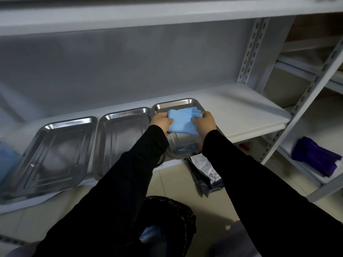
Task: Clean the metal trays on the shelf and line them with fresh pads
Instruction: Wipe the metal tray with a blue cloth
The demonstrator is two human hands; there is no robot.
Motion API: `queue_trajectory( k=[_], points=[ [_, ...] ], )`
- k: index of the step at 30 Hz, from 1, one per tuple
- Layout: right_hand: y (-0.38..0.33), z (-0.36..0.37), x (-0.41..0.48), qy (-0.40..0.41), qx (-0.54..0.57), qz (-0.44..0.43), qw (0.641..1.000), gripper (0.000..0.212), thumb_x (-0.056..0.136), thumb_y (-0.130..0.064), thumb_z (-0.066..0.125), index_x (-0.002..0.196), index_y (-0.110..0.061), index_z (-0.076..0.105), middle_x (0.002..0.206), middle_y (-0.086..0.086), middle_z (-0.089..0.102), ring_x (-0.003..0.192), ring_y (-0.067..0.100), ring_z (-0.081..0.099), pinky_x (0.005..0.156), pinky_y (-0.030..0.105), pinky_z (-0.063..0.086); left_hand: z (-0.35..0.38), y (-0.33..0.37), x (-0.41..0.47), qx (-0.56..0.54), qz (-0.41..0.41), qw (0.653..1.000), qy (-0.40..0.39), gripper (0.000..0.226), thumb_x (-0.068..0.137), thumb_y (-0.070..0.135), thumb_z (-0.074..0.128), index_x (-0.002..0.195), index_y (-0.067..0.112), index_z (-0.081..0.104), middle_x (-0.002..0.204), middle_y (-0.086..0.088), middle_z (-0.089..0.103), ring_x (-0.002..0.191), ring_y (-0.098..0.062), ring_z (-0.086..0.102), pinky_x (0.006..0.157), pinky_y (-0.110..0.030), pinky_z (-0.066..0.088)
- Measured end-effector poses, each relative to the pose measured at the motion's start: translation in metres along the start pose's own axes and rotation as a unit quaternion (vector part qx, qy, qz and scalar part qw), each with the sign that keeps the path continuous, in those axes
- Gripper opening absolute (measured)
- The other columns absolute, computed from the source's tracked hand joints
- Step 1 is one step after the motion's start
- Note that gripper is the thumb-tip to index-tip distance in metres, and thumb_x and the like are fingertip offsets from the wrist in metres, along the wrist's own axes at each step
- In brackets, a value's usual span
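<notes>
— Blue pad (182, 121), partly folded: where does it sit against the fingers?

— Between the two hands, just right of the frame's centre. The left hand (160, 121) pinches its left edge, thumb laid on the top face and the other fingers curled underneath. The right hand (206, 123) grips the right side the same way, thumb on top near the lower right corner, fingers tucked behind the sheet.

— Is it lying in a tray?

— It is held over the rightmost metal tray (174, 105). Whether its lower edge touches the tray floor I cannot tell, but a blue reflection shows in the tray's near end.

— And the other trays?

— Two more in a row to the left on the same white shelf (245, 108): the middle tray (122, 138) beside it, rims nearly touching, then the left tray (55, 154) toward the lower left, both showing bare metal.

— Anything else around?

— A black bin bag (172, 217) at the bottom centre, below the arms in black sleeves. A grey plastic bag (204, 171) lies on the floor under the shelf edge. A purple bundle (315, 156) rests on a lower shelf at the right, and something blue and blurred (7, 160) shows at the left edge.
</notes>
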State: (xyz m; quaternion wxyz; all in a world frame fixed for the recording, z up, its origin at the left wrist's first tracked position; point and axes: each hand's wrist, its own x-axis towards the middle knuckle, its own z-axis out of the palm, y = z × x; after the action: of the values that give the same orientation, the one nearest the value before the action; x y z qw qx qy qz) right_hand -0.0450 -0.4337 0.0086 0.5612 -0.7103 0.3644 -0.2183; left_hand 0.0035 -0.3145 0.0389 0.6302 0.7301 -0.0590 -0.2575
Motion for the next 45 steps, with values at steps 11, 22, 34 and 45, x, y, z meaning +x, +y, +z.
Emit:
queue_trajectory(
  k=[11, 22, 34, 45],
  points=[
    [-0.017, 0.006, -0.026, -0.049, 0.114, 0.002, 0.992, 0.015, 0.084, -0.006, 0.063, 0.095, -0.008, 0.052, 0.096, 0.012, 0.057, 0.09, 0.022, 0.055, 0.082, 0.035, 0.045, -0.021, 0.005, -0.022, -0.07, 0.027, 0.997, 0.013, 0.013, 0.093, 0.015, 0.057, 0.103, 0.013, 0.049, 0.093, -0.005, 0.055, 0.069, -0.014, 0.055, 0.054, -0.025, 0.047],
    [-0.035, 0.029, -0.065, -0.154, 0.161, -0.009, 0.975, 0.012, 0.088, -0.008, 0.062, 0.093, -0.011, 0.051, 0.096, 0.007, 0.058, 0.081, 0.02, 0.057, 0.068, 0.027, 0.048, -0.066, 0.0, -0.045, -0.059, 0.078, 0.991, 0.086, 0.024, 0.092, 0.006, 0.052, 0.072, 0.018, 0.049, 0.076, 0.0, 0.052, 0.07, -0.016, 0.051, 0.061, -0.025, 0.043],
    [-0.028, 0.046, -0.104, -0.32, 0.155, -0.023, 0.934, 0.022, 0.086, 0.002, 0.058, 0.073, -0.016, 0.059, 0.073, 0.005, 0.061, 0.064, 0.018, 0.06, 0.061, 0.024, 0.05, -0.106, -0.038, -0.091, -0.045, 0.102, 0.985, 0.133, 0.033, 0.087, 0.005, 0.062, 0.062, 0.014, 0.043, 0.064, -0.002, 0.045, 0.057, -0.014, 0.043, 0.053, -0.023, 0.036],
    [0.005, 0.025, -0.138, -0.359, 0.077, -0.002, 0.93, 0.025, 0.077, 0.001, 0.062, 0.063, -0.017, 0.052, 0.045, -0.011, 0.058, 0.042, 0.006, 0.055, 0.038, 0.01, 0.037, -0.109, -0.076, -0.127, 0.013, 0.13, 0.988, 0.085, 0.036, 0.083, -0.004, 0.064, 0.059, 0.015, 0.043, 0.056, 0.002, 0.044, 0.055, -0.01, 0.042, 0.048, -0.017, 0.035]
  ],
)
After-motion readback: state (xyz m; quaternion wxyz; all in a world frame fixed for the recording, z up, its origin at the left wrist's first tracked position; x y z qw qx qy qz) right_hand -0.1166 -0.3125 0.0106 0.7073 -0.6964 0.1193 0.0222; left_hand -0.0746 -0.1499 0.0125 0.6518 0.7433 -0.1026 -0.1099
